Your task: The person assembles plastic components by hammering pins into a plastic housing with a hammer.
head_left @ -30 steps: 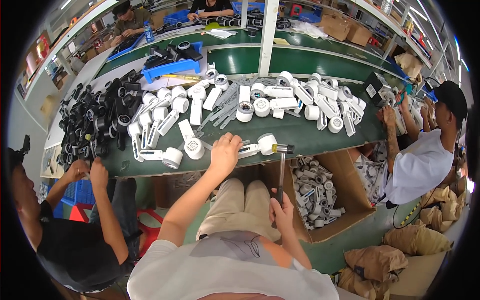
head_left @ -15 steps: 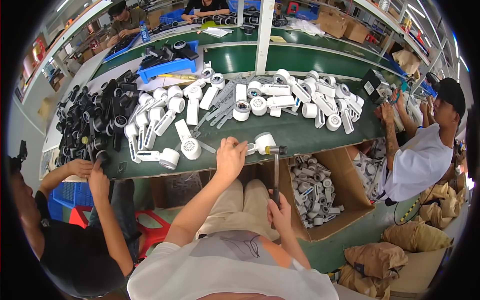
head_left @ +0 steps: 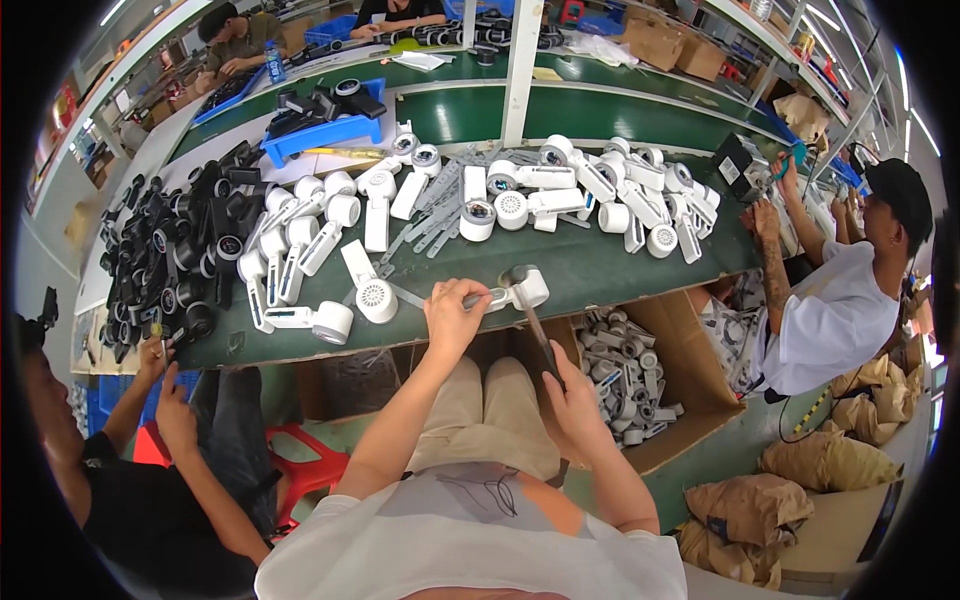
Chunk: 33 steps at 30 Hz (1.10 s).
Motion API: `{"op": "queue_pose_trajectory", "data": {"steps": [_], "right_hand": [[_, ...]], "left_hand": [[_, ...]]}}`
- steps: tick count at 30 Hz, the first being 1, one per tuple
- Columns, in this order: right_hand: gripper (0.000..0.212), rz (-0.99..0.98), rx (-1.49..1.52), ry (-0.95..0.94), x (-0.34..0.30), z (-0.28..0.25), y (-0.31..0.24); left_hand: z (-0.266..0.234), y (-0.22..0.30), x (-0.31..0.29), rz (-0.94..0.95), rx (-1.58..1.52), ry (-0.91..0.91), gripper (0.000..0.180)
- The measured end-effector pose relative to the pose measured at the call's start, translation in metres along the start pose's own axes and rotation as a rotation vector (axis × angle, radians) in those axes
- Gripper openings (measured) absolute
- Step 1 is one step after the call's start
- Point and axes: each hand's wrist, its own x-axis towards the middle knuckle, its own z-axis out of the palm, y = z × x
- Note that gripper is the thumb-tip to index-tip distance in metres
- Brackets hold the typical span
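Note:
At the bench's near edge lies a white handheld fan [head_left: 534,288], its round head toward the right. The fingers of my left hand [head_left: 455,315] are closed on the handle end of this fan. My right hand [head_left: 577,390] grips a hammer [head_left: 535,325] by its dark handle. The hammer's head is over the fan where the handle meets the round part; whether it touches cannot be told. Left of my left hand lies another white fan [head_left: 376,300], face up. A pale flat strip [head_left: 407,295] lies between that fan and my left hand.
Piles of white fans [head_left: 640,190] and black fans [head_left: 165,250] cover the green bench [head_left: 590,255], with pale strips [head_left: 440,215] between. A cardboard box [head_left: 690,400] of white parts stands below on the right. A co-worker [head_left: 840,270] sits right, another [head_left: 150,500] left.
The hammer has swung from upright beside the fan to over its neck, tilting left. My right hand has risen slightly. The view has shifted a little.

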Motion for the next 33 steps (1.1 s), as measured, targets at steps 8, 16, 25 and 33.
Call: {"op": "queue_pose_trajectory", "data": {"steps": [8,16,25,33], "right_hand": [[0.046,0.004,-0.007,0.005,0.008,-0.011,-0.008],[0.048,0.004,-0.123,-0.046,0.006,-0.013,-0.016],[0.05,-0.216,-0.076,0.038,-0.006,0.003,-0.024],[0.047,-0.034,-0.117,-0.093,-0.01,0.007,-0.025]], "left_hand": [[0.001,-0.003,-0.001,0.056,-0.06,0.035,0.008],[0.003,-0.004,-0.003,0.072,-0.046,0.077,0.009],[-0.027,-0.027,-0.009,0.205,0.061,-0.031,0.033],[-0.027,-0.027,-0.01,0.233,0.049,-0.025,0.028]]}}
